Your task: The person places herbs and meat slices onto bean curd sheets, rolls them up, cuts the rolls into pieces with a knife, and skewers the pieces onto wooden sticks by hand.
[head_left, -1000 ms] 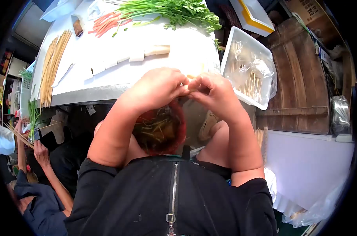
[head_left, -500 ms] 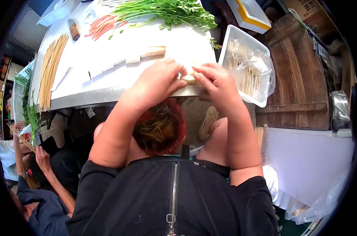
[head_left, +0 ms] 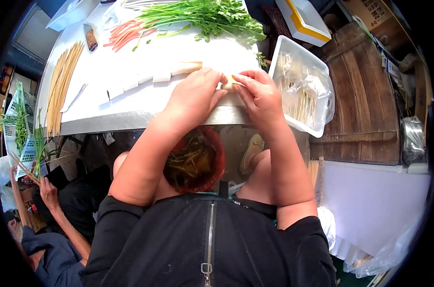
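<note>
The pale piece (head_left: 229, 85) that you hold looks smooth. Your shirt (head_left: 159, 244) is of matt black cloth, with a shiny metal zipper (head_left: 209, 234). Your table (head_left: 102, 67) has a metal edge; the tub (head_left: 300, 51) is smooth plastic, the panel (head_left: 360, 95) rough wood.

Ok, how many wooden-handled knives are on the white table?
1: the wooden-handled knife lies left on the white table, by the far end of the bamboo skewers. Leafy greens may hide others.

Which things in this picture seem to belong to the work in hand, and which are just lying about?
Probably the work: left hand, right hand, pale piece between them, row of white pieces, thin sticks, leafy greens.
Seemingly lying about: wooden panel, yellow-edged box, cardboard box.
</note>
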Tool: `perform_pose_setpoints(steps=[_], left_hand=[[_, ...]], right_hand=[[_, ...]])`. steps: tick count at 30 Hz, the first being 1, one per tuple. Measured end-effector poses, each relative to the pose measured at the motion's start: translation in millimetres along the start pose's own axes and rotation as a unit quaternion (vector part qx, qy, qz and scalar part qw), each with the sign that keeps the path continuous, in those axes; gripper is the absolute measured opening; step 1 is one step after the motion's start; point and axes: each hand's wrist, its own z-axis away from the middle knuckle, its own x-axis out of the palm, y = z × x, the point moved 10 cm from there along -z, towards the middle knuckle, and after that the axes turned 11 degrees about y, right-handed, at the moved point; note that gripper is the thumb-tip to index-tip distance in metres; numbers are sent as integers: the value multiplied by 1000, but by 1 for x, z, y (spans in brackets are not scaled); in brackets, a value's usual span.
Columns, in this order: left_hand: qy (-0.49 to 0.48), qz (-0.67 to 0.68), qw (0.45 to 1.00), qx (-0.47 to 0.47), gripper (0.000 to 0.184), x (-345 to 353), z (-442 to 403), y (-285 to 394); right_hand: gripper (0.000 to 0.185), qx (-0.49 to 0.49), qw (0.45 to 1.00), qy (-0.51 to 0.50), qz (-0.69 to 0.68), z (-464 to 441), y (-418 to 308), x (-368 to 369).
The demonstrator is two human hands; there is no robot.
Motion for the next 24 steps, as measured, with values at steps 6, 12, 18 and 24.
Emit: perform_pose_setpoints(steps=[6,12,18,24], left_hand=[[2,-77,997,-25,26,8,-2,-12],[153,-77,982,81,38,-28,1,11],[127,-52,958,251,35,-40,30,77],[-33,30,970,238,27,-25,60,119]], right_hand=[[24,-115,986,16,120,-7,-15,5],[27,-123,981,20,146,-18,-9,16],[25,238,926,-156,-249,38,-13,10],[41,397,855,-72,-327,137,-2,-64]])
